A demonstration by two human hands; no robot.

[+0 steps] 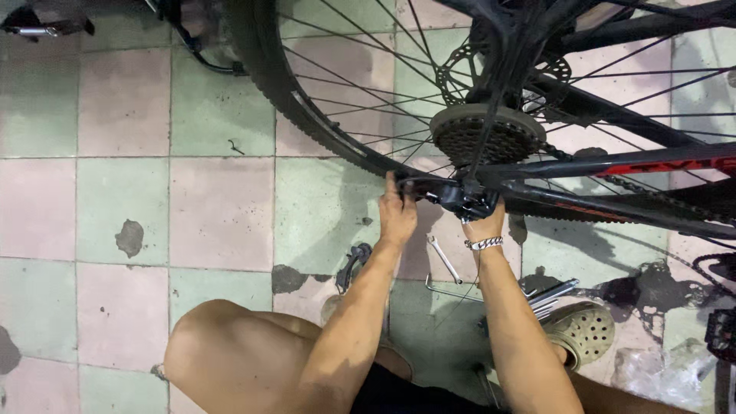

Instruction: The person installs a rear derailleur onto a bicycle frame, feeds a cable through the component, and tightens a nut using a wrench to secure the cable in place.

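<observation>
A bicycle's rear wheel (pixel 307 115) fills the upper part of the head view, with a grey cassette (pixel 483 134) at its hub and a black frame (pixel 613 161) with red marks running right. Below the cassette hangs a black rear derailleur (pixel 452 198). My left hand (pixel 397 215) grips its left end, fingers closed against the tyre's edge. My right hand (pixel 484 224), with a silver bracelet on the wrist, holds the derailleur from below, its fingers mostly hidden behind the part. The chain (pixel 644 192) runs off to the right.
On the pink and green tiled floor (pixel 222 207) lie a spanner (pixel 445 259), several metal tools (pixel 548 293) and a small black part (pixel 351 264). My bare knee (pixel 230 345) and a perforated clog (pixel 583 330) are below. A pedal (pixel 721 333) sits at the right edge.
</observation>
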